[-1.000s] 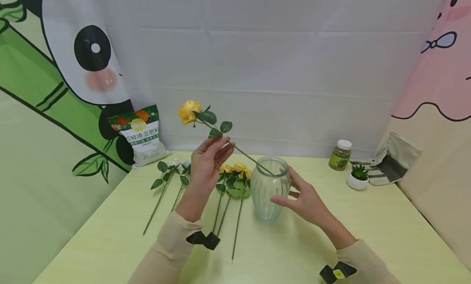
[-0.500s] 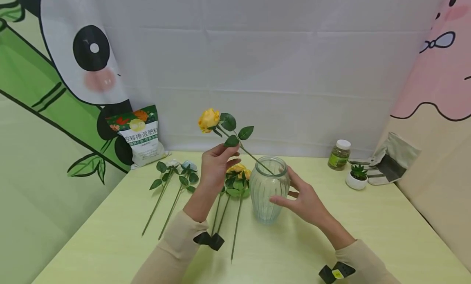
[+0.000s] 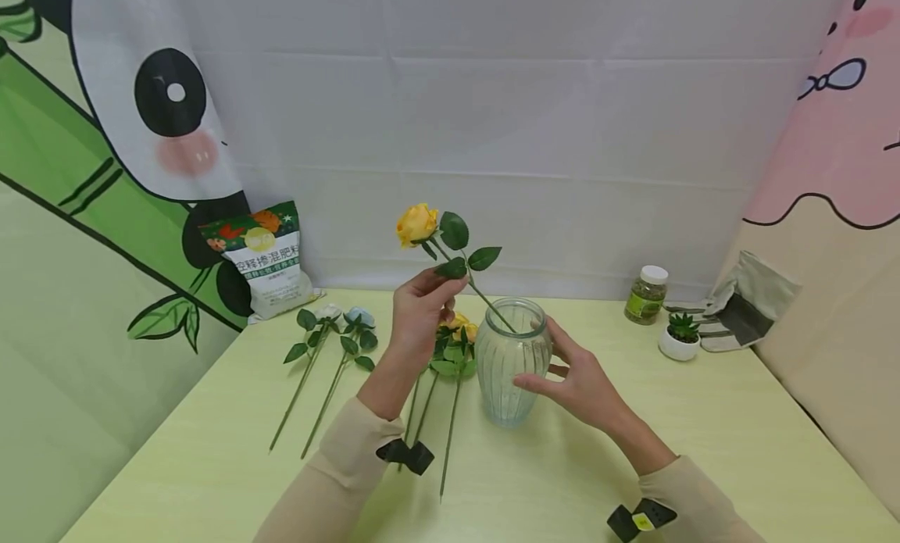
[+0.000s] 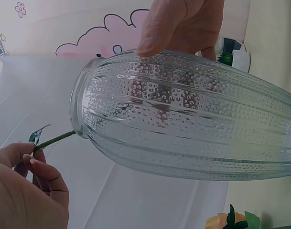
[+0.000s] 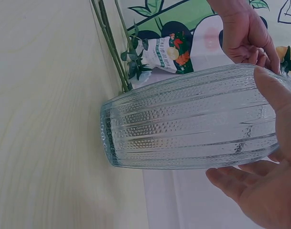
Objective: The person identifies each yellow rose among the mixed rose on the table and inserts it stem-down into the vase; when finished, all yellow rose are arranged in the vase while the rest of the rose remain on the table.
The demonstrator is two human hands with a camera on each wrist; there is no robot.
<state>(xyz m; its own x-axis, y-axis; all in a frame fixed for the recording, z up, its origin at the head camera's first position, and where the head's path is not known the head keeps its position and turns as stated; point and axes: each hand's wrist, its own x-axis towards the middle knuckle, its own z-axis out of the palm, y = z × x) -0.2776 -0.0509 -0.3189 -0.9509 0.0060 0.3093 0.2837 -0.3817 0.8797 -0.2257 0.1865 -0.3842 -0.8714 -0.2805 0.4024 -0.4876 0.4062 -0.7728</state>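
Yellow rose [image 3: 416,225], one: stem pinched between thumb and fingers of the left hand [image 3: 418,312], flower tilted up and leftward, lower end of the stem inside the mouth of the vase [image 3: 512,371].

Vase, clear ribbed glass: upright on the table [image 3: 562,480], steadied by the right hand [image 3: 580,379] – thumb on one side, fingers bent round the other.

More yellow roses [image 3: 462,326]: lying just left of the vase, partly hidden by the left hand.

White rose [image 3: 326,312] and blue rose [image 3: 361,317]: lying farther left, side by side.

Printed bag [image 3: 270,269]: back left.

Jar [image 3: 645,297], white-lidded; potted plant [image 3: 680,338]; silver pouch [image 3: 755,305] – grouped at back right.
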